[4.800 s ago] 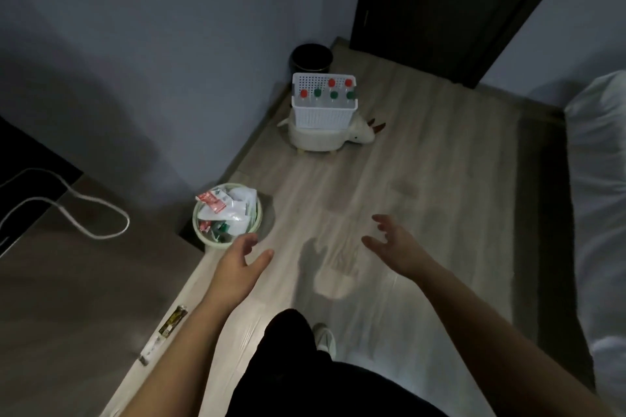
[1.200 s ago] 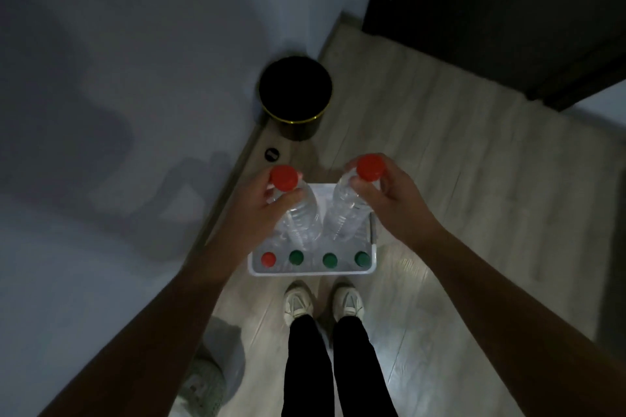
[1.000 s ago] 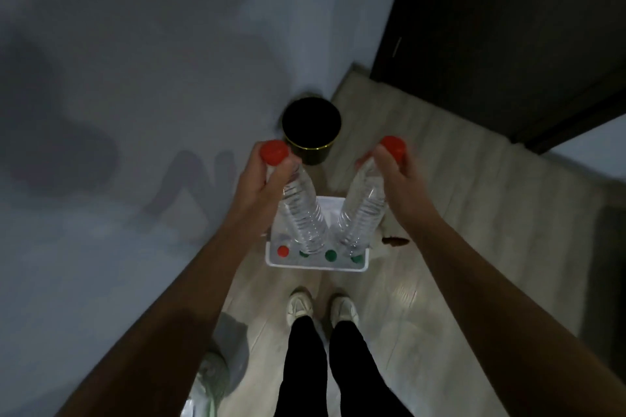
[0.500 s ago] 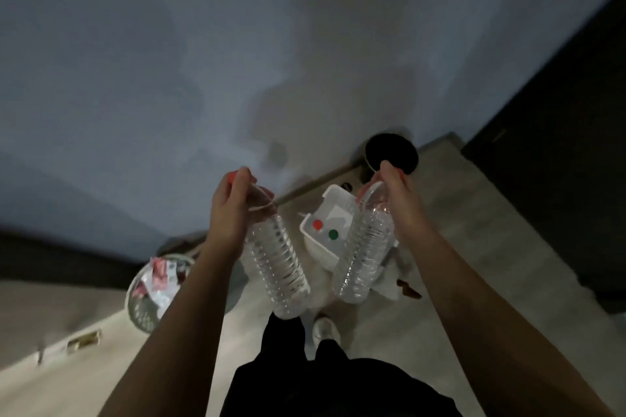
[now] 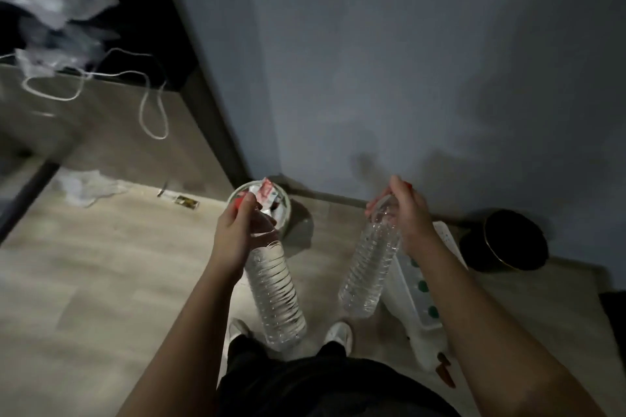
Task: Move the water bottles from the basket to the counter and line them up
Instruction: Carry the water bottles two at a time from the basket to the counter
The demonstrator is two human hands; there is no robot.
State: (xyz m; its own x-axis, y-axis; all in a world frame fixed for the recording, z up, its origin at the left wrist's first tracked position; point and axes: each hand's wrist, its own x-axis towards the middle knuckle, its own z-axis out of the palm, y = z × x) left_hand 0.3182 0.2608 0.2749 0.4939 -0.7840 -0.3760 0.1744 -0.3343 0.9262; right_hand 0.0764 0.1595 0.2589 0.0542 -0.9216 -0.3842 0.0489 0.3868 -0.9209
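We hold one water bottle in each hand, both clear of the basket (image 5: 404,288) and not yet on the counter (image 5: 101,247). The left hand (image 5: 237,234) is clamped round the neck of the left bottle (image 5: 276,294), well left of the basket. The right hand (image 5: 411,220) is clamped round the neck of the right bottle (image 5: 371,267), just left of the basket. Both bottles hang tilted from their red-capped ends.

Hazards, as we judge them:

1. Slip. A neck-only grip carries the full weight, so a quick swing could pull a bottle loose.
2. Knock. The right forearm (image 5: 474,315) passes over the basket, where green caps (image 5: 421,286) show. A low elbow could tip it.
3. Unsteady placement. The counter, far left of the basket, carries a white cable (image 5: 152,112) and a small wrapper (image 5: 184,202). A bottle set on either could topple, and dim light hides them.
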